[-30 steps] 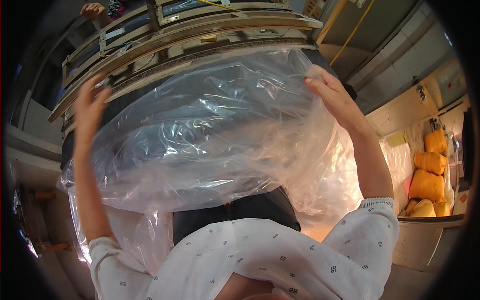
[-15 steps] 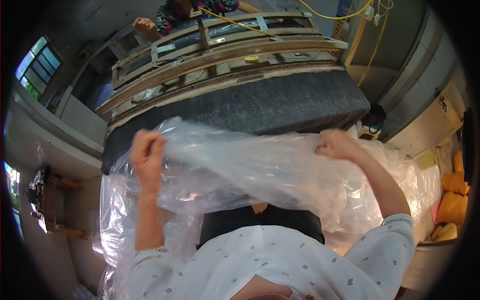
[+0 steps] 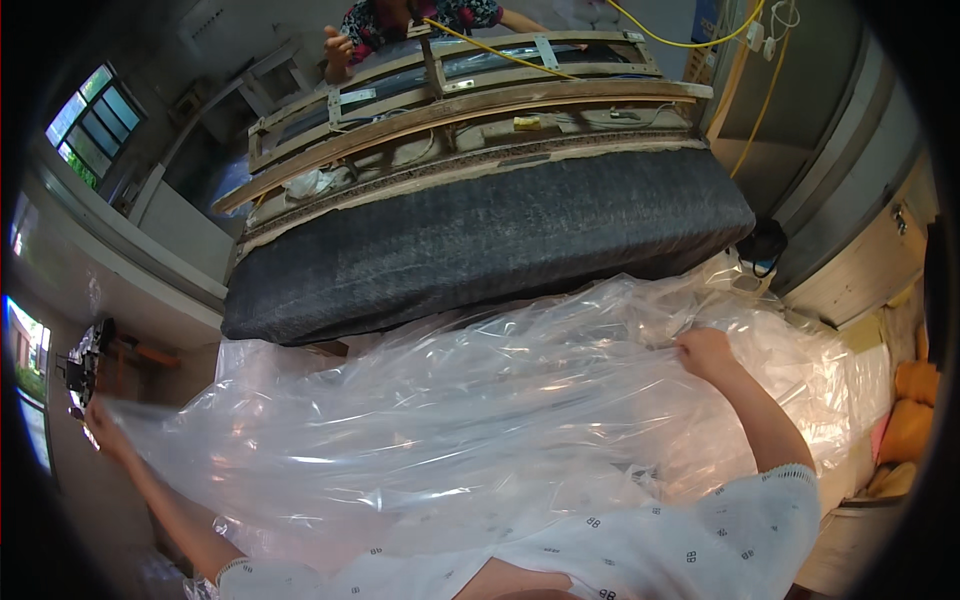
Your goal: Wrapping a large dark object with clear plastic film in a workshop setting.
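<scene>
Both my hands grip one clear plastic sheet [image 3: 480,440], spread wide across the near part of the view.

Left hand [image 3: 100,420]: far out to the left, closed on the sheet's left edge. Fingers partly hidden in the dark rim of the view, but the film pulls taut from that point, so I judge it a pinch grip.

Right hand [image 3: 705,352]: closed on a bunched fold of the sheet at right, knuckles up, film gathered under the fingers.

The sheet sags between the two hands and runs down over my lap. It is heavily creased, with more of it piled loose to the right of my right hand. Its far edge lies just below a dark grey cushion [image 3: 490,245], a long padded slab fixed to a wooden frame [image 3: 470,100] that stands beyond it. I cannot tell whether film and cushion touch.

A second person stands at the far side, one hand [image 3: 337,47] on the frame's top rail. A yellow cable [image 3: 520,55] crosses the frame.

Risks, as I judge them:
- Thin film held only at two points; a slack pinch on the left would let that edge drop.
- The frame shows raw wood and metal brackets; film dragged over these could snag and tear.
- Loose pile at right could catch underfoot or fold back on itself.
</scene>
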Tool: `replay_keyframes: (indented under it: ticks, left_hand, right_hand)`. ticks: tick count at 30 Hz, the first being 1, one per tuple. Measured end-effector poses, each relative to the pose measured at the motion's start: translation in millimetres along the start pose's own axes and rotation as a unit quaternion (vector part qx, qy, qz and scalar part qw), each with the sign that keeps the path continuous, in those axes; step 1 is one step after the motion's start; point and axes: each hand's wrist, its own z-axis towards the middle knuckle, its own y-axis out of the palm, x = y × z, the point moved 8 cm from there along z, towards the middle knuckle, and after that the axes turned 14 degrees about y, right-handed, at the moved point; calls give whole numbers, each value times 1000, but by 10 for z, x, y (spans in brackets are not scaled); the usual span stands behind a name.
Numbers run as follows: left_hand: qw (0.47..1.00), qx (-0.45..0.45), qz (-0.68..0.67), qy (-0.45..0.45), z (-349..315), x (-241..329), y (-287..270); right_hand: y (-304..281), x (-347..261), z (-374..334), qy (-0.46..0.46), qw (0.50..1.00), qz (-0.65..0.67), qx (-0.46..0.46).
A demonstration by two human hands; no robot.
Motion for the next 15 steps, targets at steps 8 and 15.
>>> replay_keyframes:
  ticks: [8,15]
  left_hand:
    - [939,-136,-301,97,-578,3762,2423]
    - [925,-177,-334,47,-801,3945,3522]
  right_hand:
    - [1423,3754,-1867,469,812,-266,-226]
    - [222,4484,-2176,-18,877,-169,449]
